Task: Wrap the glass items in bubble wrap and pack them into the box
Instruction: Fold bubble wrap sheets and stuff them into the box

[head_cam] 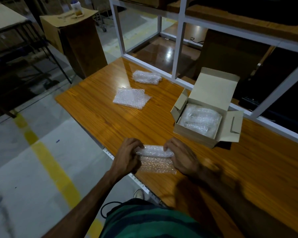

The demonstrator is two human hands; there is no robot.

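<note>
The bubble-wrap roll (154, 150) you are working on lies at the near edge of the wooden surface (230, 169), with a loose tail of wrap (156, 164) spread flat on your side of it. Your left hand (127, 158) grips its left end with curled fingers, and your right hand (179, 159) pinches the right end, fingers curled over the top. The item inside cannot be made out (only the wrap shows), but treat it as glass: light, rigid, and breakable under a hard squeeze. The plastic film is likely slick and springy, so it will tend to unroll if you let go. Hold it by both ends as you do now, pressing only enough to keep the layers tight, and roll toward the tail.

Beyond the roll and to its right stands the open cardboard box (193, 131), lid and flaps up. It already holds a wrapped bundle (199, 120) that covers most of the floor, so the next one probably has to go on top or squeeze in alongside.

Farther beyond the roll, a flat stack of bubble-wrap sheets (131, 98) waits, and past that lies another wrapped bundle (146, 76), not yet boxed.
</note>
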